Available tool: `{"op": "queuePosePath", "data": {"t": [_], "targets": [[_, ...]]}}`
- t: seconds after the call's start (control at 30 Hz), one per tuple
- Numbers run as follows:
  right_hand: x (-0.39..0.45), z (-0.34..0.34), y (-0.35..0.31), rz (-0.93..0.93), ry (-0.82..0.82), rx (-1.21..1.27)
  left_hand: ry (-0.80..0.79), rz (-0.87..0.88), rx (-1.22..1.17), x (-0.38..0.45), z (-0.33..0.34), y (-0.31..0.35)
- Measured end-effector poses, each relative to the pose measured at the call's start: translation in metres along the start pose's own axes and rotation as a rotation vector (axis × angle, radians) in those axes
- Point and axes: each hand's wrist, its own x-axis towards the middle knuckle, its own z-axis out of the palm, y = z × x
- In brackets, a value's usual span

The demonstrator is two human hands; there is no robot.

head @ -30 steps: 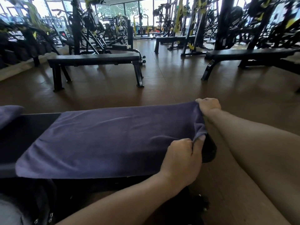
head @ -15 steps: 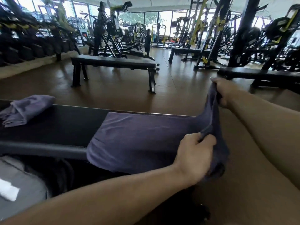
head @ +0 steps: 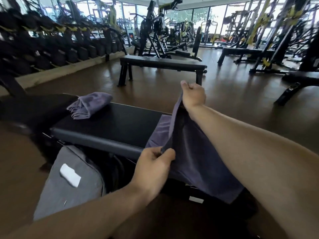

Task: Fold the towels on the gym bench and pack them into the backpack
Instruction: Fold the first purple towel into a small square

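Observation:
A purple towel hangs lifted over the right end of the black gym bench. My right hand grips its far corner, raised above the bench. My left hand pinches the near corner at the bench's front edge. The towel's edge stretches taut between both hands, and part of it still lies on the pad. A second purple towel lies loosely folded on the bench's left part. The grey backpack stands open on the floor in front of the bench, below my left arm.
Another black flat bench stands across the brown floor beyond. A dumbbell rack runs along the left wall. Weight machines and more benches fill the back and right. A white label is on the backpack.
Both hands have lifted the towel's right end off the bench and carried it leftward, folding it over. The view has swung left, bringing the second towel and backpack into sight.

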Motion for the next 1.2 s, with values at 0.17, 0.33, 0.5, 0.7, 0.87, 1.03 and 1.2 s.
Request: {"op": "queuePosePath", "data": {"t": [0.17,0.33,0.5,0.7,0.87,1.03,1.2], "targets": [[-0.011,0.033,0.034,-0.052,-0.260,-0.411,0.219,-0.257,0.189,0.029,-0.044,-0.041],[-0.016,0.013,0.067,-0.095,-0.328,-0.804,0.139,-0.354,0.310,0.050,-0.075,-0.067],[-0.018,0.005,0.086,-0.121,-0.447,-0.825,0.002,-0.363,0.315,0.058,-0.065,-0.071],[-0.022,-0.006,0.083,-0.210,-0.499,-0.753,-0.099,-0.305,0.295,0.070,-0.057,-0.064],[-0.028,-0.030,0.056,-0.288,-0.727,-0.361,0.038,-0.108,0.638,0.073,-0.057,-0.051],[-0.051,-0.047,0.018,-0.410,-0.952,-0.243,0.083,0.093,0.436,0.074,-0.057,-0.030],[-0.074,-0.047,0.000,-0.470,-1.041,-0.254,0.047,0.299,0.147,0.069,-0.043,-0.021]]}}
